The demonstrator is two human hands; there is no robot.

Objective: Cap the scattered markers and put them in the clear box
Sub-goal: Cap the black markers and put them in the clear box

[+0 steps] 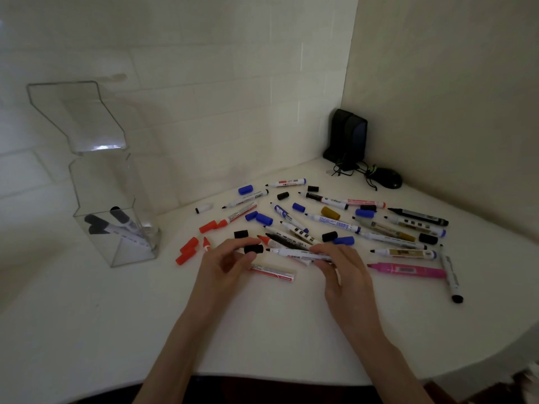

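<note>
While our left hand (225, 265) pinches the black cap (253, 249) and our right hand (343, 275) grips the white marker (294, 253), its long axis runs left to right above the tabletop (116, 316), tip just beside the cap.

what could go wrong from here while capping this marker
1. The left hand holds a black cap just short of the bare tip of the marker in the right hand. Pushed on crooked, it might seat loosely or smear ink.
2. Both hands work right over other uncapped markers. A slip could nudge them, leaving marks on the table, or scatter the loose red caps beside the left hand.
</note>
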